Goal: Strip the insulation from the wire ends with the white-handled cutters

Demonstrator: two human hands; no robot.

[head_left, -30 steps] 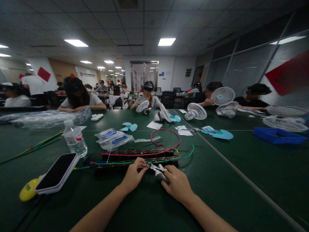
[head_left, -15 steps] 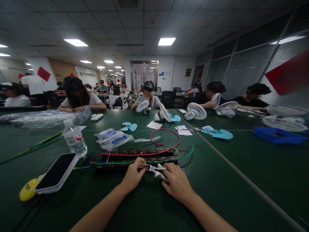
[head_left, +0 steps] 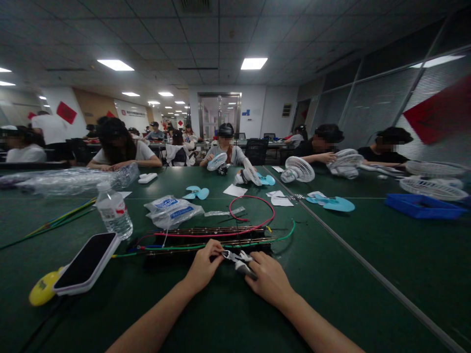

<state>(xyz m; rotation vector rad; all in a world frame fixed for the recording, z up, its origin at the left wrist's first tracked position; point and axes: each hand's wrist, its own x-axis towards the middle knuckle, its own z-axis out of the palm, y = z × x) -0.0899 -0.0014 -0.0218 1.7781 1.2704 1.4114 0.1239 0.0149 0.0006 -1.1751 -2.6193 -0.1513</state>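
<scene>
My right hand (head_left: pixel 270 275) is wrapped round the handles of white and grey pliers (head_left: pixel 241 265), whose jaws point left. Close to the jaw tips, my left hand (head_left: pixel 205 262) is closed in a pinch; what sits between its fingertips is too small and dark to make out. Just beyond both hands lie dark strips (head_left: pixel 206 251) with copper-coloured bars along them. A green wire (head_left: pixel 283 238) and a red wire (head_left: pixel 270 208) run over these strips, the red one curling into a loop behind them.
To the left are a phone (head_left: pixel 86 263), a yellow round object (head_left: pixel 44 289) and a water bottle (head_left: pixel 115 213). Plastic bags (head_left: pixel 174 212), blue fan blades (head_left: pixel 196 192), white fan parts (head_left: pixel 300 169) and a blue tray (head_left: pixel 425 207) lie farther off. Several people sit beyond.
My right hand has shifted slightly, and the pliers' handles look a little closer together. My left hand stays in place. Across the table, a co-worker's white fan guard has moved right.
</scene>
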